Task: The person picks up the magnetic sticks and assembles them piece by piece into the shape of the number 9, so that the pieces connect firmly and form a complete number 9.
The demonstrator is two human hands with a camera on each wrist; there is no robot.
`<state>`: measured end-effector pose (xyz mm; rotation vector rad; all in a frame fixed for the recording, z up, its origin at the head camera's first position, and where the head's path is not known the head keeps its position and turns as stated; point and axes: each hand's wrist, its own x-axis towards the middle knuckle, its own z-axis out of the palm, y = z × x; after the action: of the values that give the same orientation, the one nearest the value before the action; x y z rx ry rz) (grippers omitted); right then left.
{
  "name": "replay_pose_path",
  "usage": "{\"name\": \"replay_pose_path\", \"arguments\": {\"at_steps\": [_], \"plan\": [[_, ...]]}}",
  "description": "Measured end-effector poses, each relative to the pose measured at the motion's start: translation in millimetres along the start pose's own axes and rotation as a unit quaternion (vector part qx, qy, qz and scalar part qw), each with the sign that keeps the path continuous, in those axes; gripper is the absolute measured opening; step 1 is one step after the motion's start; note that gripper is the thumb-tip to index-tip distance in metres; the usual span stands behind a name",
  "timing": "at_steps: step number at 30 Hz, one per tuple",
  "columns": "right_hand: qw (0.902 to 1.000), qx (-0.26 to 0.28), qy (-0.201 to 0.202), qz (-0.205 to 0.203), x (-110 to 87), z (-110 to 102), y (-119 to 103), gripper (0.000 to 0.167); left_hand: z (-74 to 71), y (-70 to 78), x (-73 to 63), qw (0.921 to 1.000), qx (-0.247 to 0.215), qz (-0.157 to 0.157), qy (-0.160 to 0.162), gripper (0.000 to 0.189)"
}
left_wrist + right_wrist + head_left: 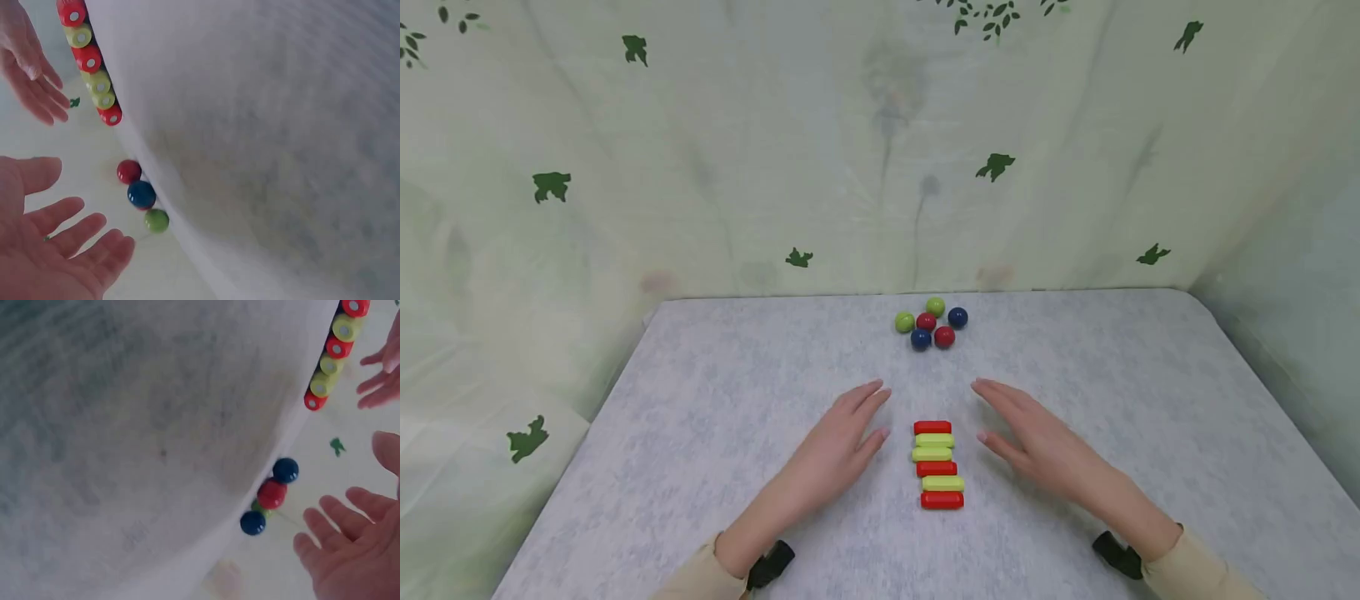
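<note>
My left hand (834,450) is held over the table with fingers straight and holds nothing. Opposite it, my right hand (1045,442) also has extended fingers and nothing in them. Between the two hands lies a column of small cylinders, three red and three yellow-green, side by side; the nearest is a red cylinder (942,500). Neither hand touches the column. A pale dot marks the end of each cylinder, such as the yellow-green cylinder (79,37) in the left wrist view. Both palms face inward.
Beyond the hands, near the table's back edge, sits a cluster of shiny balls: two green, two red and two dark blue, among them a red ball (944,337) and a blue ball (285,470). A patterned cloth (737,167) hangs behind the grey-white table (700,400).
</note>
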<state>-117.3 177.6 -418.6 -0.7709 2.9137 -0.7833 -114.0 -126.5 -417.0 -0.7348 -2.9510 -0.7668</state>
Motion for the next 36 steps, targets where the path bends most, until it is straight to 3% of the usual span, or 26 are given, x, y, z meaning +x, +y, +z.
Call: {"name": "replay_pose_path", "arguments": {"at_steps": [4,9,13,18,22,29,36], "plan": [[0.9963,0.072,-0.046,0.008,8.1,1,1,0.058,6.6,4.1,7.2,0.9949,-0.098,-0.025,-0.005,0.045],[0.9866,0.138,-0.087,0.005,22.1,4,1,0.046,16.8,5.6,17.5,0.9764,-0.205,-0.065,-0.016,0.038],[0.9792,0.173,-0.107,0.005,33.5,8,1,0.035,22.9,4.9,26.0,0.9639,-0.249,-0.092,-0.019,0.034],[0.9765,0.176,-0.124,-0.003,45.3,14,2,0.027,29.8,1.5,36.0,0.9548,-0.279,-0.092,-0.047,0.026],[0.9755,0.173,-0.135,-0.007,54.2,19,5,0.023,32.8,-2.6,41.8,0.9578,-0.268,-0.080,-0.068,0.022],[0.9754,0.172,-0.137,-0.014,62.0,21,6,0.020,35.6,-4.7,48.8,0.9707,-0.224,-0.037,-0.079,0.018],[0.9763,0.155,-0.151,0.001,69.3,23,4,0.020,36.1,-3.6,51.7,0.9751,-0.207,-0.034,-0.073,0.018]]}}
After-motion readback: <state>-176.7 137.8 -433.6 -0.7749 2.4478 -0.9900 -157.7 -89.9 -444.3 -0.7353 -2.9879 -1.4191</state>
